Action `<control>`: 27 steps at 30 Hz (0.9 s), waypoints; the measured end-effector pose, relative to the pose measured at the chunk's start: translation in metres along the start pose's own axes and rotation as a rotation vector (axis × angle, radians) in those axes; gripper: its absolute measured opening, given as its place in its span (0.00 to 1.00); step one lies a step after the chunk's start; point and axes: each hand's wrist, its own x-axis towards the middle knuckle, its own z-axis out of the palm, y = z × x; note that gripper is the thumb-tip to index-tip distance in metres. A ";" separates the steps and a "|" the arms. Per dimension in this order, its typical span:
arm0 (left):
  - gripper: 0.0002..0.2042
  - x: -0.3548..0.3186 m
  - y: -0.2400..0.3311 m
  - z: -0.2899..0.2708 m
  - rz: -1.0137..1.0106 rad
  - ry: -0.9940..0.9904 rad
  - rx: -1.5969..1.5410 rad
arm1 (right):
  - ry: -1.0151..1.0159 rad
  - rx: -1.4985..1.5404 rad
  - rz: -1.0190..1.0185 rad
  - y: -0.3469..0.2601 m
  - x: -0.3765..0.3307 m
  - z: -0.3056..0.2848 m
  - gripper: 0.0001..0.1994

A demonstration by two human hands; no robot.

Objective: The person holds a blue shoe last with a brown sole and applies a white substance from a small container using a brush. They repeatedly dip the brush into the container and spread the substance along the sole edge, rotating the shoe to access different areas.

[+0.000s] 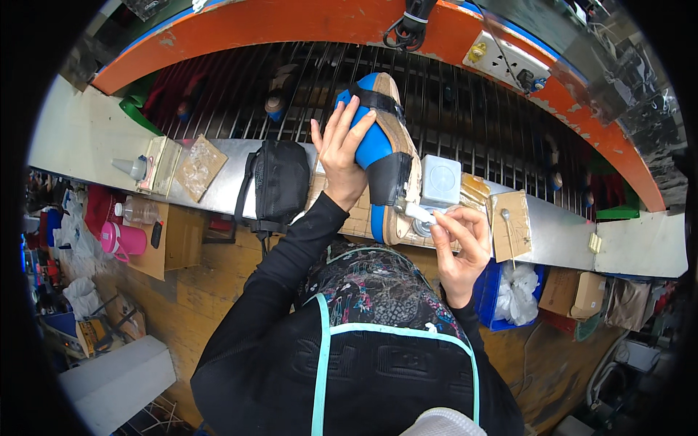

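Note:
A sandal (398, 138) with black straps and a tan sole sits on a blue shoe last (373, 145), tilted upright above the bench edge. My left hand (343, 156) grips it from the left, fingers spread along the blue side and the front strap. At the heel end, my right hand (463, 251) pinches a small white brush-like tool (419, 212) between thumb and fingers. Its tip is at the sole's edge; whether it touches cannot be made out. Just beyond my right hand stands a square grey container (440, 182) with a round mark on its lid.
Behind the metal ledge (556, 243) runs a rack of dark rollers (465, 116) bearing more shoes, under an orange frame (291, 33). A black bag (280, 178) lies left of my left arm. Right are a cardboard piece with a stick (507, 218) and a blue bin (494, 320).

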 end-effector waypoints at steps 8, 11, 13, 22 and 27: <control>0.29 0.000 0.002 0.002 -0.083 -0.056 -0.017 | 0.008 0.129 0.100 0.005 0.022 0.003 0.09; 0.30 -0.002 0.000 -0.001 -0.115 -0.083 0.004 | -0.079 0.238 0.182 0.000 0.015 0.001 0.09; 0.30 -0.003 -0.003 -0.003 -0.129 -0.085 0.012 | -0.130 0.341 0.228 -0.005 0.007 -0.001 0.09; 0.30 -0.007 -0.011 -0.010 -0.143 -0.071 0.097 | -0.096 0.196 0.201 -0.009 -0.004 0.011 0.09; 0.23 -0.004 -0.008 -0.013 -0.119 -0.041 0.190 | -0.040 0.152 0.192 -0.012 0.001 0.015 0.09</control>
